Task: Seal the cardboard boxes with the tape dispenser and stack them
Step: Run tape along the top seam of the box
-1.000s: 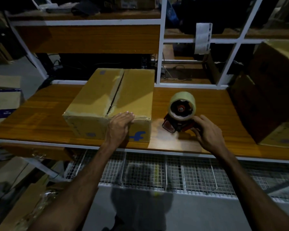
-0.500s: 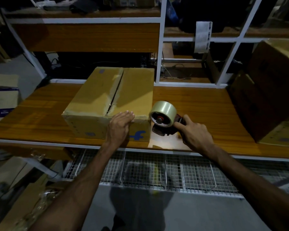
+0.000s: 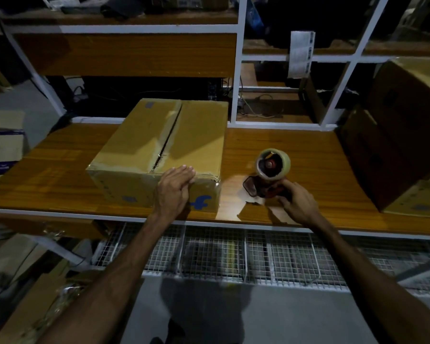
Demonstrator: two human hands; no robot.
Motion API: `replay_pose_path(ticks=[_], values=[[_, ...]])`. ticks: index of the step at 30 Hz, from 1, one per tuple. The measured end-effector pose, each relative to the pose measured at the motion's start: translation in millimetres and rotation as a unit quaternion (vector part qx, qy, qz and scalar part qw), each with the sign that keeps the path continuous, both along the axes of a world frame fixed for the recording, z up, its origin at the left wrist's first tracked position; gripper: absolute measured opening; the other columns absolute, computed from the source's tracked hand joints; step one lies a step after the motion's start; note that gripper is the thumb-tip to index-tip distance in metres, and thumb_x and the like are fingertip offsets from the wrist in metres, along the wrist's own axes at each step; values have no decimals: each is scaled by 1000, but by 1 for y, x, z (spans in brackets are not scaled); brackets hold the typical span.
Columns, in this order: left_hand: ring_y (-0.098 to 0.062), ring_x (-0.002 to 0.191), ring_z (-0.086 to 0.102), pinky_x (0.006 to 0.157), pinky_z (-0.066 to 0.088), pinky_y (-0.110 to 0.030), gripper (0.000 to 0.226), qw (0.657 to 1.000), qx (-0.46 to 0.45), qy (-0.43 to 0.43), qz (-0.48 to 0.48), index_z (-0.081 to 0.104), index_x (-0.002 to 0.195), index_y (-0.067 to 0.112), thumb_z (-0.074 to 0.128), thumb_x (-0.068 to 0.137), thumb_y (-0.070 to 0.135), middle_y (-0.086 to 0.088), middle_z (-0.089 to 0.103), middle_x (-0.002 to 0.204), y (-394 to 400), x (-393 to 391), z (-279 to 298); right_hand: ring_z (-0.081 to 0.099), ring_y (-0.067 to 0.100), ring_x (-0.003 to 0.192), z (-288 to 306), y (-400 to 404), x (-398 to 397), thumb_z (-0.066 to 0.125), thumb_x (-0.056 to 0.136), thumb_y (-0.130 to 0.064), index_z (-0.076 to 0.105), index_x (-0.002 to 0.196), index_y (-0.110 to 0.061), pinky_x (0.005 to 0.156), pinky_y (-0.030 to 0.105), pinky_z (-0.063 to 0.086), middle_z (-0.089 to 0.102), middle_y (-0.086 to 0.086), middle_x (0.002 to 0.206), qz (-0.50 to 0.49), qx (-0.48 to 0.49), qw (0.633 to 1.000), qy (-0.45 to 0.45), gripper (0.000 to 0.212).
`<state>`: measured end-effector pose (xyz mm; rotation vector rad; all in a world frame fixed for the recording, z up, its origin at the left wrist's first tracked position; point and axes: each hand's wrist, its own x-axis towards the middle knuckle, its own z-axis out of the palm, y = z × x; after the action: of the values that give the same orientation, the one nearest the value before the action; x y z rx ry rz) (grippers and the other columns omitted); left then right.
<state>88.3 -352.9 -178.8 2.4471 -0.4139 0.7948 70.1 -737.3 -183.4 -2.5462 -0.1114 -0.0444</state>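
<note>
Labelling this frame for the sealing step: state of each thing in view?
Brown cardboard box with blue logo: flaps folded shut, centre seam untaped, flat on the wooden table.
Red tape dispenser with clear tape roll: standing on the table, right of the box, apart from it.
Left hand: fingers straight, pressing the box's near top edge.
Right hand: gripping the dispenser handle.
Large brown cardboard boxes: stacked at the right.

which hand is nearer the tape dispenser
Right. The right hand grips the tape dispenser at its handle; the left hand rests apart on the cardboard box.

Dim room: wooden workbench (image 3: 308,145) with white metal shelving frame (image 3: 238,58), wire mesh rack (image 3: 233,254) below, grey floor (image 3: 147,314).
</note>
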Motion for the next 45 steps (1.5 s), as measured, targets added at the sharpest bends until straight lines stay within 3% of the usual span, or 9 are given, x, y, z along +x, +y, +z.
replay_pose_path(ticks=[5,11,16,21,24,28,31,34,45], values=[[-29,135,59,121,35,-53,43,999,39,22,19,65,136,3,73,94,8,-14,66,140,-13,-12,5,70,18,101,-14,20,27,69,99,-12,57,132,-36,83,45,61,69,-2,130,-35,188,977,91,43],[-31,137,57,121,36,-54,45,993,104,42,40,64,137,8,74,95,16,-13,64,143,-25,-19,15,67,23,114,-32,38,51,65,99,-3,56,143,-19,88,38,59,68,2,129,-54,273,949,146,48],[-32,133,61,117,39,-53,43,992,122,34,23,67,135,9,75,93,15,-13,67,139,-40,-23,22,62,25,120,-38,51,65,64,101,-7,55,144,-15,106,50,55,64,3,128,-81,274,947,147,44],[-31,135,59,118,39,-53,43,991,125,41,11,66,136,10,73,94,15,-12,67,140,-48,-25,23,68,22,95,-43,62,74,59,105,-9,59,130,-18,76,41,61,70,11,118,-109,295,937,153,27],[-30,136,58,119,37,-50,44,993,114,39,16,66,137,11,72,95,15,-10,66,141,-49,-26,22,67,19,88,-42,67,70,60,105,-15,55,135,-20,66,35,57,69,5,110,-147,268,940,151,31],[-28,136,58,119,37,-49,41,995,88,33,20,67,136,12,72,95,15,-8,67,140,-50,-25,20,59,30,113,-43,82,53,66,99,-32,53,136,-20,97,52,55,57,13,129,-254,27,967,20,41],[-26,136,58,120,37,-49,39,997,72,30,24,68,134,13,71,95,17,-7,68,139,-52,-24,17,60,20,119,-25,119,37,68,100,-25,60,135,-23,98,44,57,57,5,138,-158,193,967,-47,36],[-25,136,58,120,37,-49,38,997,62,26,23,69,132,13,71,95,19,-6,69,138,-53,-24,15,64,6,114,-2,146,29,64,102,-6,65,130,-16,93,24,56,66,0,131,17,347,937,22,29],[-28,135,59,119,38,-51,39,999,-2,31,35,73,128,11,71,90,19,-8,71,134,-58,-21,7,64,-7,85,7,143,39,65,103,-12,69,93,-19,77,17,48,71,-1,100,64,384,917,89,13]])
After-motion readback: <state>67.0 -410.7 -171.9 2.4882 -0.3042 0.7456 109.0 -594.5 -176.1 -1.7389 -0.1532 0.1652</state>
